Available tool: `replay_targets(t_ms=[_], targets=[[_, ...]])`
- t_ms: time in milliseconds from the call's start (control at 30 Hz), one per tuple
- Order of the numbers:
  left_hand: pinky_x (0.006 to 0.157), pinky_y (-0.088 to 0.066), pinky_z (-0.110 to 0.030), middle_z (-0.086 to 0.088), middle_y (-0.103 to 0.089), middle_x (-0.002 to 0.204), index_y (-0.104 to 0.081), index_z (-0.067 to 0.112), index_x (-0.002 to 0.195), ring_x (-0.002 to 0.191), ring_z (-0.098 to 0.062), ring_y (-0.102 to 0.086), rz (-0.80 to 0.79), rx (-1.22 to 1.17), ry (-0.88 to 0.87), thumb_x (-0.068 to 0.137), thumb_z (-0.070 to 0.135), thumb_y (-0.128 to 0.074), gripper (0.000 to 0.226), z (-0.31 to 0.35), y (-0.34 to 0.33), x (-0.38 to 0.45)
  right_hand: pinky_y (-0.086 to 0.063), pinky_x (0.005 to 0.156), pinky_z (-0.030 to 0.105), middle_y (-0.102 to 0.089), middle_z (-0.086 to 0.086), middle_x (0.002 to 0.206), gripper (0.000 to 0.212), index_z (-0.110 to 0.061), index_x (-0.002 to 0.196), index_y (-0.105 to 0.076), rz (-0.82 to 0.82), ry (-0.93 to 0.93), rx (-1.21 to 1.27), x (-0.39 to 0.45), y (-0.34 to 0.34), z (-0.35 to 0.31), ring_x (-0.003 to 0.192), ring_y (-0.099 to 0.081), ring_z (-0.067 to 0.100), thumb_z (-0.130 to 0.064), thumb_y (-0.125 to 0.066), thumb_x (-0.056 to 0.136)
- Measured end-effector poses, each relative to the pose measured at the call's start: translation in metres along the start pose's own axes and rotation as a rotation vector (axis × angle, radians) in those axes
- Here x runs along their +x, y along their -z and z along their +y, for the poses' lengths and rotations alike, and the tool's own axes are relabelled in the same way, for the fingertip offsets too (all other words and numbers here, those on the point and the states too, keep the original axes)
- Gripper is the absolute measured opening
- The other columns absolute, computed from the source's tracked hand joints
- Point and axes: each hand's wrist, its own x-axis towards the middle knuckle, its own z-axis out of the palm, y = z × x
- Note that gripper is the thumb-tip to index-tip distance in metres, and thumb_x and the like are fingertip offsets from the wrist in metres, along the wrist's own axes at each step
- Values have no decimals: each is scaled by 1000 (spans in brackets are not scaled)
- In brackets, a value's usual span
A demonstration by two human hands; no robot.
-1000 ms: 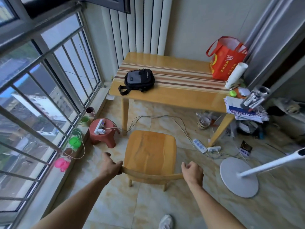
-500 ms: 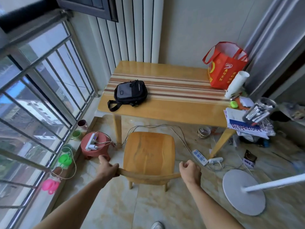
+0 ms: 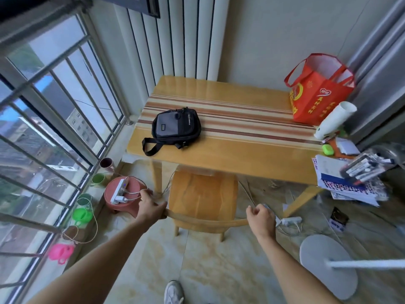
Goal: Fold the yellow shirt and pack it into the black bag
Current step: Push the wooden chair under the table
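The black bag (image 3: 176, 126) lies closed on the left part of the wooden table (image 3: 241, 154), its strap looped toward the front edge. No yellow shirt is in sight. A wooden chair (image 3: 202, 194) stands in front of the table, its seat partly under the tabletop. My left hand (image 3: 151, 206) grips the left end of the chair's curved backrest. At the backrest's right end, my right hand (image 3: 260, 217) is closed around the rail.
A red shopping bag (image 3: 317, 93), a white roll (image 3: 334, 121), a green case (image 3: 328, 149) and a paper stack with pens (image 3: 348, 178) crowd the table's right side. On the floor: a pink stool with a power strip (image 3: 122, 194), cables, a fan base (image 3: 328, 264). Barred window at left.
The chair has slid forward so its seat now sits partly under the table. Both hands have kept hold of the backrest, and I have come closer to the table.
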Motion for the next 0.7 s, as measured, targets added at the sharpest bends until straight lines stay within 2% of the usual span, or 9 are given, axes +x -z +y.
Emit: replay_targets(t_ms=[167, 267, 500, 700], targets=[[58, -63, -46, -22, -47, 115, -31, 24, 114, 78, -38, -72, -45, -10, -30, 77, 22, -75, 57, 20, 0, 36, -44, 63, 36, -62, 12, 69, 33, -12, 64, -54, 12, -63, -6, 27, -10, -20, 77, -58, 35, -34, -57, 88], [59, -63, -45, -23, -47, 114, -31, 30, 113, 76, -37, -72, -38, 1, -27, 71, 28, -73, 60, 31, -3, 53, -47, 64, 37, -62, 11, 68, 34, -13, 62, -53, 24, -83, -9, 44, -13, -29, 76, -58, 34, -34, -58, 88], [59, -64, -42, -22, -46, 116, -33, 27, 116, 82, -35, -70, -20, 20, -42, 83, 18, -69, 50, 59, -19, 80, -40, 63, 34, -62, 12, 66, 33, -8, 63, -58, 60, -67, -4, 84, -11, -47, 69, -48, 28, -29, -63, 88], [64, -64, -42, -22, -44, 120, -33, 29, 119, 88, -35, -69, -51, -3, -32, 88, 17, -67, 48, 79, -36, 100, -47, 68, 35, -67, 11, 72, 34, -11, 66, -59, 33, -58, -23, 123, -8, -53, 79, -60, 33, -38, -63, 87]])
